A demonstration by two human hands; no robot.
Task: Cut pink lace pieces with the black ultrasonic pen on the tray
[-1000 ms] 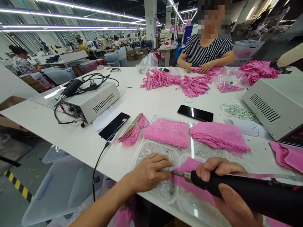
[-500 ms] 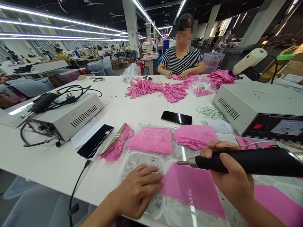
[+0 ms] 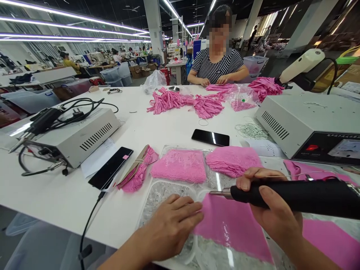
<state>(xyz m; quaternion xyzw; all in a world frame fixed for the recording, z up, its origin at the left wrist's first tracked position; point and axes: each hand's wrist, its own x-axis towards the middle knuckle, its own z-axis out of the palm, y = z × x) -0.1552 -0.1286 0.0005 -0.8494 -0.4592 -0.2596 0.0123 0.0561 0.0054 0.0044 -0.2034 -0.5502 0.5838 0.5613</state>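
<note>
My right hand (image 3: 277,210) is wrapped around a black handheld tool (image 3: 298,193) with a metal tip, which looks like an ultrasonic welding gun. Its tip points left and rests at the top left corner of a flat pink fabric piece (image 3: 233,228). My left hand (image 3: 174,225) lies open, fingers stretched, fingertips on the left edge of that piece. Beneath is a clear plastic sheet with rounded outlines (image 3: 168,189). Beyond my hands sit a pink lace stack (image 3: 180,167) and a stack of pink fabric pieces (image 3: 232,161).
Grey generator boxes stand left (image 3: 84,135) and right (image 3: 317,120). Two phones lie on the table, one at left (image 3: 111,168) and one ahead (image 3: 210,137). Pink strap bundles (image 3: 208,107) lie across from me, before a seated person (image 3: 218,67). Another pink piece (image 3: 329,240) is at right.
My left hand has slid slightly right over the fabric's edge. The tool stays at the corner, and the camera view has shifted a little.
</note>
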